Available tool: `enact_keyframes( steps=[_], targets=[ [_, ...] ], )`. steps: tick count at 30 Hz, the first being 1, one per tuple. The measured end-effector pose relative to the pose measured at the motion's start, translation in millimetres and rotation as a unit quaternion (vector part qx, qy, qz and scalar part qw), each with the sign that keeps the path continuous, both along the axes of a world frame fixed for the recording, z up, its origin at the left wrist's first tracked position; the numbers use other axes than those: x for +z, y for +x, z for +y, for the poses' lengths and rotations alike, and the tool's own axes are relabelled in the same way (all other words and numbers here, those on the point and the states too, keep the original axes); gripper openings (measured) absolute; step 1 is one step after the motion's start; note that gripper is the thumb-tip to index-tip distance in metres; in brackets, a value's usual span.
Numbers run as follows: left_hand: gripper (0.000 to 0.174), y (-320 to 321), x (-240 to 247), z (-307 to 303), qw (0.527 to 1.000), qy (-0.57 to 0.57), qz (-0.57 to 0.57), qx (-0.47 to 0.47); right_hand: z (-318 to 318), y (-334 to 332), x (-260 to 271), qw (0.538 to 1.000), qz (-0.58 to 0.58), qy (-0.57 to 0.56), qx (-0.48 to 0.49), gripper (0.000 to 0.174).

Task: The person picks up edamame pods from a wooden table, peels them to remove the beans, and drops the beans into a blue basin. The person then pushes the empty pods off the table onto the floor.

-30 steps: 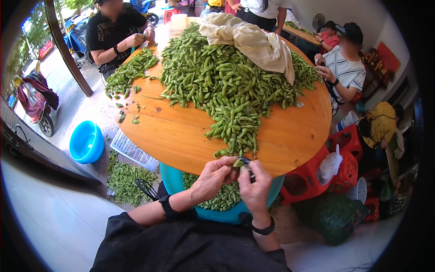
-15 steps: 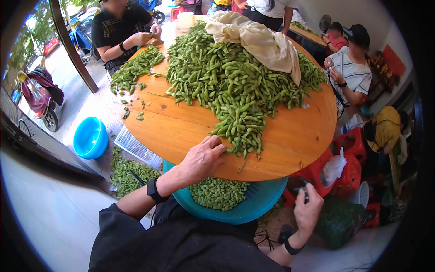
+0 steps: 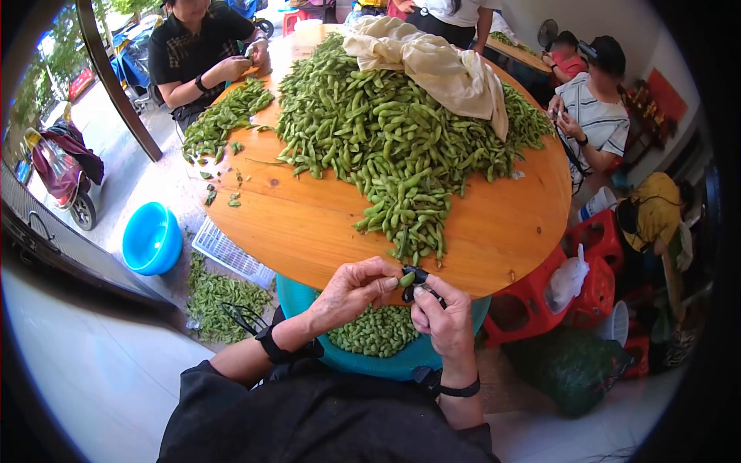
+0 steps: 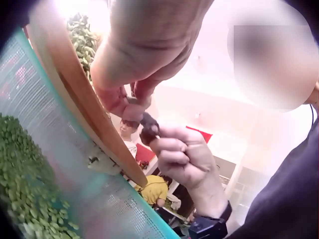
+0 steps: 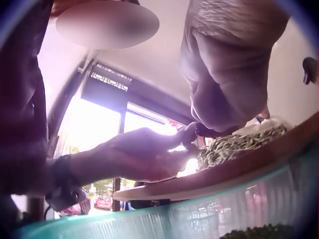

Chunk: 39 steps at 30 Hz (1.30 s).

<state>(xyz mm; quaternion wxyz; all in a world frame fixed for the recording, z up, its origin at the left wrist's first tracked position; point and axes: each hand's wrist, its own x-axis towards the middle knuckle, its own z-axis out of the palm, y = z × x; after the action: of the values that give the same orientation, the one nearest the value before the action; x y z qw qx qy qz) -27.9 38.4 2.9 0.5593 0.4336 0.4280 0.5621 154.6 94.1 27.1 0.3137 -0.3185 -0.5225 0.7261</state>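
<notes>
My left hand [image 3: 347, 297] pinches a green soybean pod [image 3: 407, 280] between thumb and index finger, just off the front edge of the round wooden table [image 3: 340, 251]. Right beside it, my right hand [image 3: 446, 324] grips a small black clipper-like tool [image 3: 417, 273], whose dark end meets the pod's tip. The left wrist view shows the tool [image 4: 148, 128] between both hands; fingers hide much of it. A big heap of soybean pods [image 3: 386, 131] covers the table, its narrow front end near my hands. Below sits a teal basin [image 3: 293, 301] holding many pods [image 3: 374, 332].
A cream cloth [image 3: 432, 65] drapes over the heap. To the left, a blue basin [image 3: 150, 239], a white crate [image 3: 231, 251] and loose pods [image 3: 220, 305] lie on the floor. Red stools [image 3: 525, 305] and a dark green bag [image 3: 567, 370] stand right. Other people sit around the table.
My left hand has come back from the heap's front end with a pod. My right hand has swung in from the lower right with the tool, and both hands now meet.
</notes>
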Motion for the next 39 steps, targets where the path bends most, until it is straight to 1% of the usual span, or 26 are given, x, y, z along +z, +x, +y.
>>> enact_keyframes(
  steps=[2, 4, 9, 11, 14, 18, 19, 20, 21, 22, 23, 24, 25, 26, 27, 29, 30, 31, 32, 33, 34, 35, 36, 37, 38, 39],
  targets=[
    [0.012, 4, -2, -2, 0.999, -0.005, 0.02, 0.034, 1, 1, 0, 1.0, 0.01, -0.019, 0.0, 0.02],
    [0.013, 7, -4, -5, 0.999, -0.009, 0.022, 0.039, 1, 1, -1, 0.999, 0.023, -0.039, 0.002, 0.019],
    [0.013, 10, -1, -7, 0.996, -0.017, 0.057, 0.062, 1, 2, -6, 1.0, 0.02, -0.014, 0.003, 0.013],
    [0.014, 12, 0, -7, 0.991, -0.005, 0.103, 0.086, 1, 5, -2, 1.0, 0.021, -0.014, 0.009, 0.012],
    [0.015, 16, -3, -8, 0.986, 0.012, 0.131, 0.1, 1, 7, -2, 1.0, 0.02, -0.008, 0.013, 0.01],
    [0.015, 18, -5, -11, 0.978, 0.036, 0.179, 0.099, -1, 6, -8, 1.0, 0.02, 0.018, -0.005, 0.009],
    [0.016, 18, -8, -13, 0.996, -0.001, 0.071, 0.062, 0, 7, -9, 1.0, 0.021, 0.018, -0.007, 0.009],
    [0.018, 17, -10, -13, 0.998, -0.038, -0.039, 0.024, 0, 9, -9, 0.999, 0.04, -0.009, 0.011, 0.01],
    [0.018, 16, -8, -14, 0.998, -0.037, -0.039, 0.023, 1, 11, -9, 0.997, 0.059, -0.036, 0.029, 0.01],
    [0.019, 15, -5, -16, 0.983, -0.09, -0.16, -0.019, 2, 12, -9, 0.997, 0.059, -0.035, 0.029, 0.01],
    [0.021, 14, -3, -17, 0.948, -0.141, -0.277, -0.061, 2, 12, -8, 0.995, 0.082, -0.043, 0.048, 0.011],
    [0.021, 14, -5, -17, 0.948, -0.142, -0.278, -0.06, 2, 12, -7, 0.991, 0.104, -0.051, 0.068, 0.012],
    [0.022, 13, -10, -17, 0.936, -0.132, -0.315, -0.089, 2, 12, -5, 0.991, 0.104, -0.051, 0.068, 0.012],
    [0.024, 13, -12, -17, 0.921, -0.121, -0.352, -0.117, 1, 12, -2, 0.993, 0.093, -0.027, 0.07, 0.012],
    [0.024, 13, -10, -18, 0.921, -0.121, -0.352, -0.117, 0, 12, -1, 0.994, 0.081, -0.003, 0.071, 0.013],
    [0.021, 15, -4, -20, 0.946, -0.114, -0.294, -0.069, -2, 11, -1, 0.997, 0.063, 0.003, 0.053, 0.013],
    [0.021, 18, -4, -20, 0.946, -0.114, -0.294, -0.069, -2, 10, -1, 0.998, 0.045, 0.008, 0.036, 0.014],
    [0.02, 22, -4, -20, 0.995, -0.03, -0.091, 0.004, -3, 10, 0, 0.998, 0.046, 0.007, 0.036, 0.014],
    [0.022, 23, -4, -20, 0.989, 0.056, 0.117, 0.078, -3, 9, 1, 0.999, 0.029, 0.005, 0.019, 0.014],
    [0.022, 22, -4, -20, 0.988, 0.056, 0.117, 0.079, -3, 8, 2, 1.0, 0.011, 0.003, 0.002, 0.014],
    [0.023, 21, -4, -19, 0.962, 0.117, 0.223, 0.108, -5, 7, 3, 1.0, 0.012, 0.003, 0.002, 0.014],
    [0.027, 20, -5, -17, 0.92, 0.176, 0.324, 0.135, -8, 5, 5, 1.0, -0.012, 0.009, -0.007, 0.014],
    [0.032, 19, -5, -15, 0.862, 0.232, 0.421, 0.16, -10, 3, 5, 0.999, -0.035, 0.015, -0.015, 0.014],
    [0.03, 15, -7, -12, 0.866, 0.232, 0.415, 0.153, -12, 2, 3, 0.999, -0.036, 0.015, -0.016, 0.014],
    [0.03, 14, -6, -11, 0.867, 0.231, 0.415, 0.152, -13, 0, 0, 0.997, -0.04, 0.06, -0.035, 0.013],
    [0.027, 13, -3, -10, 0.888, 0.212, 0.384, 0.136, -14, -1, -1, 0.992, -0.043, 0.105, -0.055, 0.012]
  ],
)
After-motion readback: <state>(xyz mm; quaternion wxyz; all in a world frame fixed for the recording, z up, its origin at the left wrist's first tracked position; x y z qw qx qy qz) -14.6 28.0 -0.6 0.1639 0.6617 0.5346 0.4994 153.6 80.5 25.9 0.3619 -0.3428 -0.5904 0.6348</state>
